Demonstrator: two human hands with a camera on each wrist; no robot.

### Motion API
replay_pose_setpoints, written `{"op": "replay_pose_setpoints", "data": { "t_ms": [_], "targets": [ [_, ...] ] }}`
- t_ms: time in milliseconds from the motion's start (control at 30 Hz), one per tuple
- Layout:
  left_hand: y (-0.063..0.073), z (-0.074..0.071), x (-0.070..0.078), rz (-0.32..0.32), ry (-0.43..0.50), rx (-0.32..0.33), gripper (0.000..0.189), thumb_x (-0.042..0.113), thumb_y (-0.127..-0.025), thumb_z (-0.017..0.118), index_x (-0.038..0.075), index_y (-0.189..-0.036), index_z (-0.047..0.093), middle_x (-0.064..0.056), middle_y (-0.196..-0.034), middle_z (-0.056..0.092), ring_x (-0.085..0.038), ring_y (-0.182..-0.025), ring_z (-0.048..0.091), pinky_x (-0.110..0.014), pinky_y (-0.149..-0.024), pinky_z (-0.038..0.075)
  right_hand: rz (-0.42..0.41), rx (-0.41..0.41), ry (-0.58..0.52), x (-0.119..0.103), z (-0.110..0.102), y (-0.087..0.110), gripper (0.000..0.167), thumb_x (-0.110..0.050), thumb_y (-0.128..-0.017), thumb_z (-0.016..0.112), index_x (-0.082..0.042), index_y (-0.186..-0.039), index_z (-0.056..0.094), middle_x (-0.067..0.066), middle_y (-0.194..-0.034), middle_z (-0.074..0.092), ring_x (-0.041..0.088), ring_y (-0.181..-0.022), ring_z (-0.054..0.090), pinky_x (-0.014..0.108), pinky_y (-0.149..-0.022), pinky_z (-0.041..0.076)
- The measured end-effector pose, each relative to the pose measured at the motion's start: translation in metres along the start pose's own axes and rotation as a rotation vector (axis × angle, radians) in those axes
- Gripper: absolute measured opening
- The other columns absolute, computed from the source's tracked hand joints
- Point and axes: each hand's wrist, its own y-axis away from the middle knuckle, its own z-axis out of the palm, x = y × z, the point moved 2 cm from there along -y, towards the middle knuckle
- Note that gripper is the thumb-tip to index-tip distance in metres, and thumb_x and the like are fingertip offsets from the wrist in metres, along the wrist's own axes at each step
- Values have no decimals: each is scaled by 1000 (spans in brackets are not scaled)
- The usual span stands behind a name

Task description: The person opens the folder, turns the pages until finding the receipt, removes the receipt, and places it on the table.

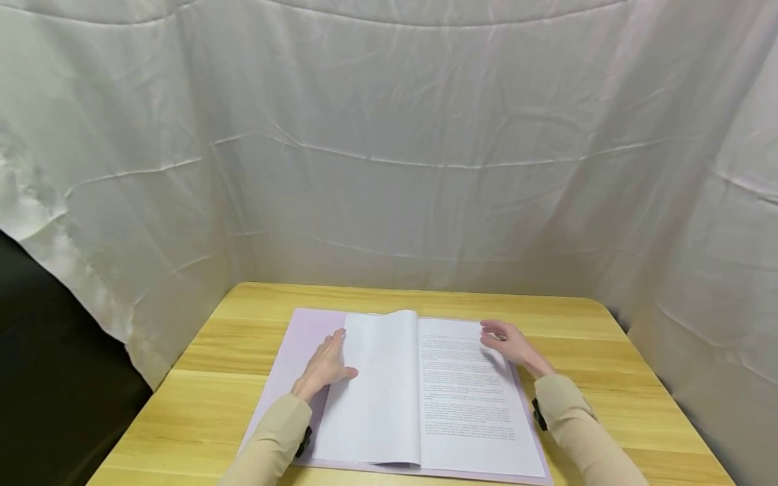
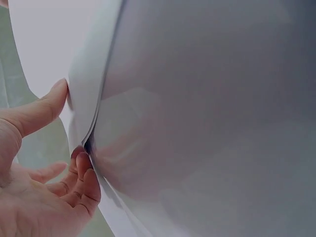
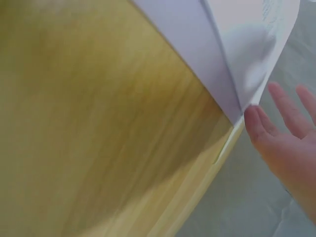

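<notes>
A lilac folder [image 1: 281, 368] lies spread flat on the wooden table. White blank-looking sheets [image 1: 377, 391] cover much of its left half and bulge up toward the middle fold. On the right half is a page of printed text [image 1: 464, 385]. My left hand [image 1: 325, 368] rests at the left edge of the white sheets, thumb over the paper; in the left wrist view its fingertips [image 2: 90, 178] touch the sheet edges. My right hand [image 1: 510, 344] is by the printed page's upper right corner, fingers loosely bent and holding nothing; in the right wrist view the fingers [image 3: 291, 116] are spread.
The yellow wood-grain table [image 1: 231, 337] extends around the folder on both sides and behind it. A pale grey curtain [image 1: 413, 169] hangs behind and along the sides. Something black [image 1: 55, 378] stands at the far left. Both arms wear beige sleeves [image 1: 270, 432].
</notes>
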Motion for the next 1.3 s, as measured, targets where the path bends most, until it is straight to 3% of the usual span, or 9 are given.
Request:
{"op": "replay_pose_setpoints", "data": {
  "t_ms": [167, 267, 500, 667, 867, 1100, 1200, 1300],
  "targets": [
    [0, 0, 0, 20, -25, 19, 90, 10, -75, 88, -6, -148, 38, -35, -138, 48, -49, -119, 53, -59, -101, 48, -6, 59, 28, 4, 0, -8, 54, -13, -98, 61, 11, -143, 44, 36, -145, 48, 54, -138, 41, 66, -116, 33],
    [0, 0, 1, 36, -38, 27, 88, 11, -74, 88, -5, -147, 41, -31, -134, 48, -40, -111, 52, -54, -94, 50, 2, 85, 65, 7, 1, -11, 53, -12, -98, 61, 11, -142, 46, 36, -146, 47, 54, -138, 40, 65, -116, 34],
    [0, 0, 2, 93, -20, 12, 79, 8, -76, 85, -5, -144, 46, -28, -145, 41, -46, -132, 42, -61, -109, 39, 73, 83, 85, 11, 1, -15, 54, -13, -97, 62, 7, -145, 45, 35, -151, 40, 56, -142, 34, 67, -117, 30],
    [0, 1, 2, 149, 49, -50, 74, 1, -79, 79, -7, -144, 44, -27, -154, 38, -48, -143, 36, -67, -117, 29, 87, 88, 88, 14, 1, -20, 55, -13, -96, 63, 7, -145, 46, 34, -151, 42, 54, -143, 34, 66, -119, 29],
    [1, 3, 2, 167, 129, -146, 73, -6, -86, 70, -5, -150, 37, -27, -160, 34, -47, -148, 30, -61, -123, 24, 95, 102, 79, 16, 1, -24, 57, -12, -94, 64, 7, -145, 45, 34, -149, 44, 54, -141, 36, 65, -119, 28],
    [2, 4, 2, 171, 137, -191, 70, -6, -89, 65, -5, -152, 35, -28, -160, 34, -47, -149, 29, -60, -124, 24, 66, 207, 92, 13, -1, -24, 52, -6, -92, 67, 8, -139, 51, 36, -137, 51, 52, -125, 49, 63, -109, 41],
    [2, 3, 2, 176, 136, -197, 69, -6, -89, 65, -5, -152, 35, -28, -159, 34, -47, -149, 29, -60, -124, 24, 93, 280, 83, 11, -3, -23, 51, -4, -89, 69, 7, -137, 54, 33, -127, 57, 42, -111, 56, 51, -96, 50],
    [2, 4, 0, 172, 144, -199, 69, -6, -89, 65, -5, -151, 36, -28, -159, 34, -48, -149, 30, -61, -123, 24, 134, 347, 73, 11, -5, -22, 51, -3, -88, 69, 5, -136, 56, 25, -107, 62, 30, -92, 57, 34, -77, 49]
  ]
}}
